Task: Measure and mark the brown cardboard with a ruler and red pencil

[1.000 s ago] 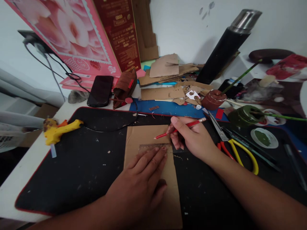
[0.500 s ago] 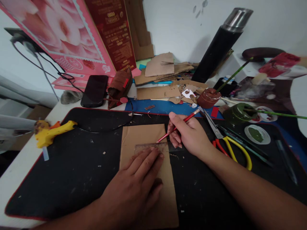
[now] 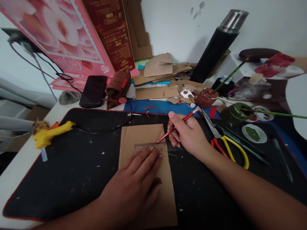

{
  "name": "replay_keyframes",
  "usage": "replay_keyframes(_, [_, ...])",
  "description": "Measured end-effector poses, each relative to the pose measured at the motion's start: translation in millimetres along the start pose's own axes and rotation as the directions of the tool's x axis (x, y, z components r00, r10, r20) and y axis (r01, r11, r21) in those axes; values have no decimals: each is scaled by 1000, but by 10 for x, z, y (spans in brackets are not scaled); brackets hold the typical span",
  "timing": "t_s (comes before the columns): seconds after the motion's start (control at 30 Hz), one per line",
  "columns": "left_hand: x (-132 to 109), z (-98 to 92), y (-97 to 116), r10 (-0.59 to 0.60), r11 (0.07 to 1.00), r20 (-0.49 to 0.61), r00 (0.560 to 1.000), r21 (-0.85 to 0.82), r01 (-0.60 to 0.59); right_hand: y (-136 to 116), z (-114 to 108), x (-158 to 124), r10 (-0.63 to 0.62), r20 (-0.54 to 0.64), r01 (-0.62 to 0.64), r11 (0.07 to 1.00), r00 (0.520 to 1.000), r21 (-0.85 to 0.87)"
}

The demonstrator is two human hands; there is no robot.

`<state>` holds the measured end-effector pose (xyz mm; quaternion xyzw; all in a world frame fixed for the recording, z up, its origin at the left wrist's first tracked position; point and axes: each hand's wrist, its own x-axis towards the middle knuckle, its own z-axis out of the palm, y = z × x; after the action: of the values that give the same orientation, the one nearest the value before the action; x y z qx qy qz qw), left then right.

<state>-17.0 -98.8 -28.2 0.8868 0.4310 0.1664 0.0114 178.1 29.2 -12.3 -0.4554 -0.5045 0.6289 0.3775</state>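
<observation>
A clear ruler [image 3: 143,147] lies across a piece of brown cardboard [image 3: 141,132], its right end reaching past the cardboard's edge. Pressing on the ruler with stretched, flat fingers is my left hand [image 3: 134,179]. My right hand [image 3: 185,132] is closed around a red pencil [image 3: 164,136], which leans with its eraser end up to the right. The pencil's tip meets the cardboard along the ruler's upper edge. My left hand covers part of the ruler and the cardboard's left side.
A black mat [image 3: 79,172] lies under the work. Yellow-and-red scissors [image 3: 217,135] and pens are at the right, near jars of brown [image 3: 206,97] and green paint [image 3: 236,113]. On the left are a yellow glue gun [image 3: 49,132] and a phone [image 3: 93,91]. Cardboard scraps [image 3: 158,92] and a black flask [image 3: 213,52] stand behind.
The pencil tip has slid slightly right along the ruler's edge. My left hand stays in place on the ruler. The whole view has shifted a little.
</observation>
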Motion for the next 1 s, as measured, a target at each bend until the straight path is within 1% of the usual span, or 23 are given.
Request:
replay_keyframes(0.2, [-22,0,-20,5,1000,40,999,-9,-4,2,-6,8,-4,-14,3,1000,1000,-8])
replay_keyframes(0.37, [-37,19,-10,-12,1000,32,999,-6,12,12,-11,3,-12,-7,12,999,1000,-36])
replay_keyframes(0.5, [-41,26,-4,3,1000,53,999,5,-3,11,-8,-2,7,-2,-7,999,1000,-34])
replay_keyframes(0.87, [-26,15,-3,4,1000,43,999,8,-5,20,2,12,24,-4,-24,1000,1000,-10])
replay_keyframes(1.0, [-12,10,-6,4,1000,17,1000,-2,-4,25,7,16,20,-4,-20,1000,1000,6])
